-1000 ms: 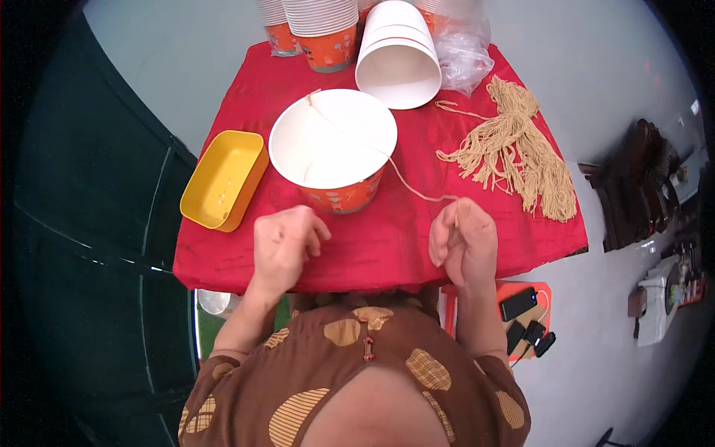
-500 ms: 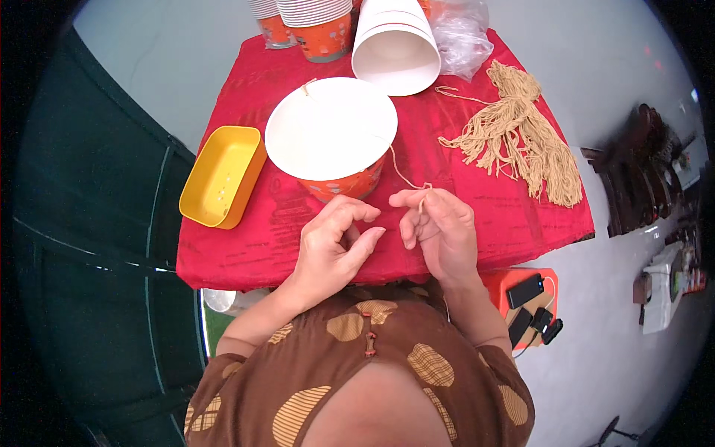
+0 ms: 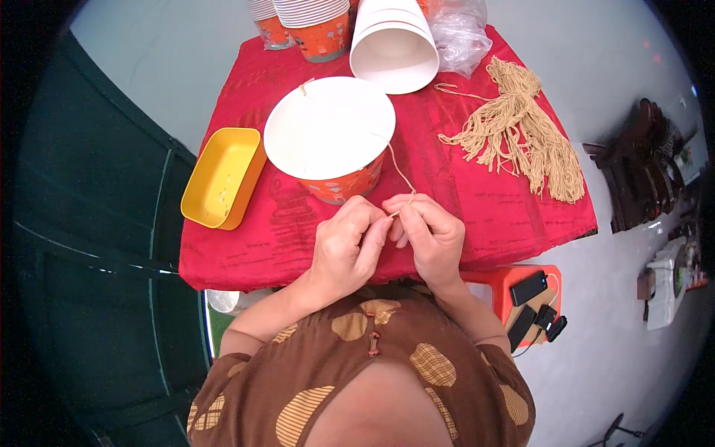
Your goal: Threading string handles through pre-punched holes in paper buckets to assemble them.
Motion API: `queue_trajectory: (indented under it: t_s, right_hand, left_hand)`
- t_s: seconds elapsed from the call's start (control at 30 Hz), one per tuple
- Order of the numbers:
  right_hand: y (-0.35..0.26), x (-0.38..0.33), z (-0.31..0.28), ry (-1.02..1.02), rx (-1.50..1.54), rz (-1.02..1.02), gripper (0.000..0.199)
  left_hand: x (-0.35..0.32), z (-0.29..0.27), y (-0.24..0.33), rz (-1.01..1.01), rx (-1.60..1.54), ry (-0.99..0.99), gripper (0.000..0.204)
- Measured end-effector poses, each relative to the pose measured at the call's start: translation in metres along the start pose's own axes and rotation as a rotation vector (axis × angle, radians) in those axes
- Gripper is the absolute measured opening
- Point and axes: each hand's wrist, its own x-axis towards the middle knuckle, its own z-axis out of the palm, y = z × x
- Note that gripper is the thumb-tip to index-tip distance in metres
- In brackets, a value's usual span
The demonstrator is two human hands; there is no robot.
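A thin tan cord runs from the near right side of a white-lined orange paper bucket down to my fingers. My right hand pinches the cord between thumb and forefinger. My left hand is closed on the cord's short end, its fingertips almost meeting those of the right hand. Both hands are at the table's near side, just in front of the bucket. On the bucket's far left rim, another bit of the cord shows. The other fingers of each hand are curled, and the pinch points are partly hidden.
A yellow plastic tray with small white bits lies left of the bucket. Behind are stacked paper buckets, a white bucket on its side and a clear plastic bag. A bundle of tan cords lies right on the red tablecloth.
My hands have come together. My left hand, earlier apart with its thumb and fingers parted, now pinches the cord's end. My right hand has shifted left with the cord.
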Motion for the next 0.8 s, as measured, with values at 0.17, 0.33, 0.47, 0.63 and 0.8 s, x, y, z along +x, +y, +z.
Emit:
queue_trajectory:
  t_s: [0.17, 0.33, 0.47, 0.63, 0.8]
  right_hand:
    - [0.008, -0.003, -0.014, 0.122, -0.206, -0.077, 0.008]
    - [-0.013, -0.005, -0.002, -0.071, 0.012, -0.02, 0.017]
    - [-0.002, -0.006, -0.006, -0.179, -0.088, 0.065, 0.016]
    - [-0.003, -0.001, -0.005, -0.181, -0.193, -0.089, 0.008]
    - [-0.01, 0.002, -0.004, -0.173, -0.255, -0.128, 0.004]
  left_hand:
    - [0.004, -0.009, 0.003, -0.079, 0.003, -0.062, 0.008]
    - [0.003, -0.015, 0.006, -0.081, -0.005, -0.102, 0.009]
    - [0.002, -0.016, 0.006, -0.087, -0.023, -0.099, 0.009]
    - [0.0, -0.021, 0.004, -0.158, -0.016, -0.114, 0.011]
    - [0.002, -0.032, 0.006, -0.192, -0.034, 0.007, 0.011]
